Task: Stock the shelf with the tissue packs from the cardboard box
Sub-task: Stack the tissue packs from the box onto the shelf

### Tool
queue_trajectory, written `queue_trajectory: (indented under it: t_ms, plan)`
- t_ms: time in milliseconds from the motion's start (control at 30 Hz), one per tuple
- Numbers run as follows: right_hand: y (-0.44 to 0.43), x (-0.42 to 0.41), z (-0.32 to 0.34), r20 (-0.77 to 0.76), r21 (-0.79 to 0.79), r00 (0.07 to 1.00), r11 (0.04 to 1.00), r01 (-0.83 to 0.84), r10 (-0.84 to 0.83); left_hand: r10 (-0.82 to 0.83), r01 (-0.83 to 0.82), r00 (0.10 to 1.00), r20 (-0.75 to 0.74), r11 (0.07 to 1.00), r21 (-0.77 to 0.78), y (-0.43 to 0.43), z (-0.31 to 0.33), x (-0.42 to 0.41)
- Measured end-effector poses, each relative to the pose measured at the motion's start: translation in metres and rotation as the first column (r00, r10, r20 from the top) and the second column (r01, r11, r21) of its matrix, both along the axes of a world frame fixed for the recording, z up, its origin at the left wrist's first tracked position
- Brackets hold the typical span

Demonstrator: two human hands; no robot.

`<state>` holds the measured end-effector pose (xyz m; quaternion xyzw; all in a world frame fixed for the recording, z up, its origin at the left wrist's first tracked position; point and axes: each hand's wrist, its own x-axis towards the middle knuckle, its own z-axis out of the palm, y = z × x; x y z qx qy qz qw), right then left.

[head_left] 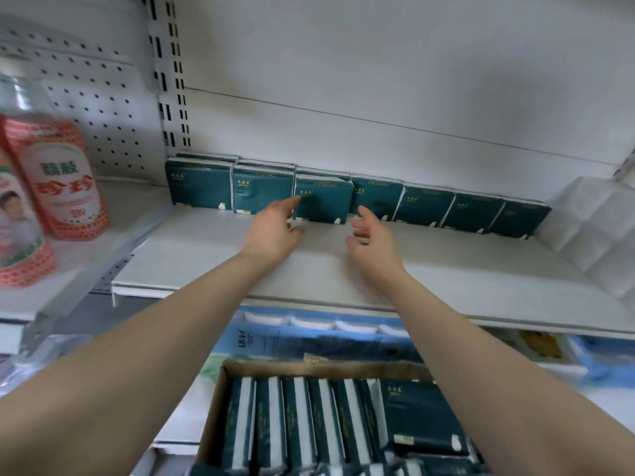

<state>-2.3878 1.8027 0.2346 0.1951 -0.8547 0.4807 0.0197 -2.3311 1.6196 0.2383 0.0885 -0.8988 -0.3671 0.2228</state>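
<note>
Several dark green tissue packs (pixel 422 206) stand in a row along the back of the white shelf (pixel 343 269). One pack (pixel 326 201) in the middle stands a little forward of the others. My left hand (pixel 275 231) reaches to its left edge, fingertips touching its front corner. My right hand (pixel 372 235) hovers just to its right with loosely curled fingers, holding nothing. Below, the cardboard box (pixel 213 424) holds several more green packs (pixel 302 420) standing on edge, and one pack (pixel 422 417) lies flat at the right.
Red-and-white labelled bottles (pixel 58 180) stand on the neighbouring shelf at the left, past a slotted upright (pixel 171 80). White wrapped paper goods (pixel 598 228) fill the shelf's right end. Blue-packaged goods (pixel 326 338) lie on the lower shelf behind the box.
</note>
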Motion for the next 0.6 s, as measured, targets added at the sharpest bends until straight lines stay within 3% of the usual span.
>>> queue_trajectory:
  t_ms: [100, 333, 500, 600]
  plan:
    - [0.019, 0.026, 0.012, -0.042, -0.008, 0.999, 1.000, -0.014, 0.014, -0.067, 0.065, 0.996, -0.052, 0.997, -0.036, 0.011, 0.012, 0.032]
    - [0.051, 0.105, 0.027, -0.059, 0.023, 0.992, 0.994, -0.111, 0.112, -0.200, 0.202, 0.979, -0.039, 0.978, 0.049, 0.038, 0.017, 0.118]
    - [0.077, 0.151, 0.022, -0.026, 0.150, 0.991, 0.980, -0.128, 0.133, -0.302, 0.295, 0.941, 0.149, 0.953, 0.070, 0.067, 0.002, 0.160]
    - [0.100, 0.162, 0.014, 0.047, 0.316, 0.996, 0.945, -0.086, 0.075, -0.354, 0.335, 0.888, 0.294, 0.935, 0.116, 0.086, -0.010, 0.167]
